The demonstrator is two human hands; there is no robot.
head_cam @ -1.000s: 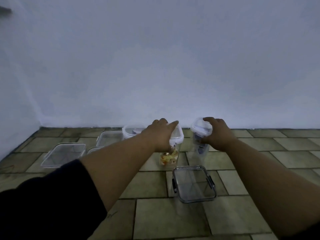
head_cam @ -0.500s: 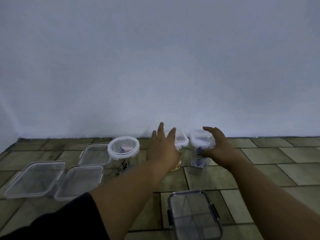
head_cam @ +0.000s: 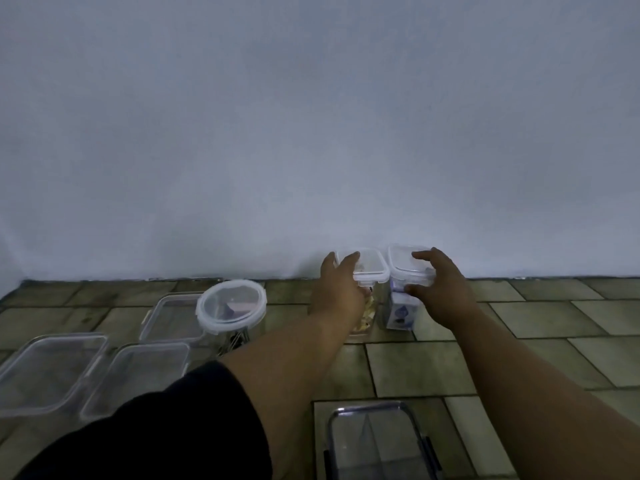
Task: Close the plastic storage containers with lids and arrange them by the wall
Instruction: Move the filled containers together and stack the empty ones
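Two tall clear containers with white clip lids stand side by side at the foot of the wall. The left container (head_cam: pixel 371 271) holds yellowish pieces; my left hand (head_cam: pixel 337 291) lies against its left side with straight fingers. The right container (head_cam: pixel 398 311) carries a blue label. My right hand (head_cam: pixel 441 289) curls round its lid, fingers on top and thumb at the front edge. A round lidded container (head_cam: pixel 231 304) with metal clips inside stands further left, away from the wall.
Three flat clear rectangular pieces lie on the tiled floor at the left (head_cam: pixel 52 368), (head_cam: pixel 138 375), (head_cam: pixel 173 315). A rectangular container with dark clips (head_cam: pixel 377 445) sits near the bottom edge. The white wall (head_cam: pixel 311 133) fills the upper view.
Both hands carried the two tall containers forward and set them down against the wall. My left fingers straightened along the container's side.
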